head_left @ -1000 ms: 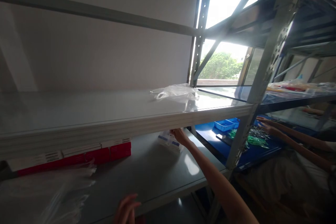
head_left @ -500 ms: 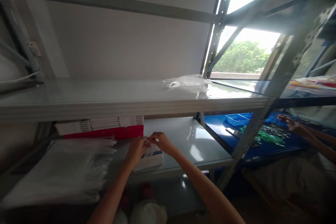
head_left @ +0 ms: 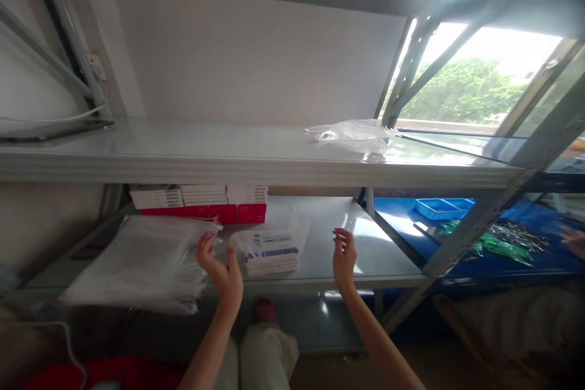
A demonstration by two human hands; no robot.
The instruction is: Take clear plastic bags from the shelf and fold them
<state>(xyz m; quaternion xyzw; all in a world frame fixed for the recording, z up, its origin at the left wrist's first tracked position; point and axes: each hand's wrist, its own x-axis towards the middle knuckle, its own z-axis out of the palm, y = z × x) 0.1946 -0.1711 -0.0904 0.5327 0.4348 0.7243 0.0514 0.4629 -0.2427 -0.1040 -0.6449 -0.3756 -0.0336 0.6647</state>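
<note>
Viewed from the head camera, facing a grey metal rack against a pale wall.

Left hand (head_left: pixel 222 270): raised before the lower shelf (head_left: pixel 365 259), fingers spread and loosely curled, gripping nothing. Positioned between the stack of clear plastic bags (head_left: pixel 137 262) and the bagged stack of blue-and-white packets (head_left: pixel 270 250); fingertips just beside the near edge of the clear bags, contact not discernible.

Right hand (head_left: pixel 343 258): raised over the bare part of the lower shelf, fingers apart and slightly bent, empty. Located to the right of the bagged packets, clear of them.

Bagged packets: lying flat on the lower shelf near its front edge, between the 2 hands, held by neither; loose plastic standing up around the pile.

Behind these: row of red-and-white boxes (head_left: pixel 201 202) at the back of the lower shelf. On the upper shelf (head_left: pixel 183 161): 1 crumpled clear bag (head_left: pixel 354 134) near the right upright.

To the right: blue bench surface (head_left: pixel 525 256) carrying a blue tray (head_left: pixel 437 208) and green items (head_left: pixel 484 242). Another person's hand (head_left: pixel 573 239) at the far right edge, blurred.
</note>
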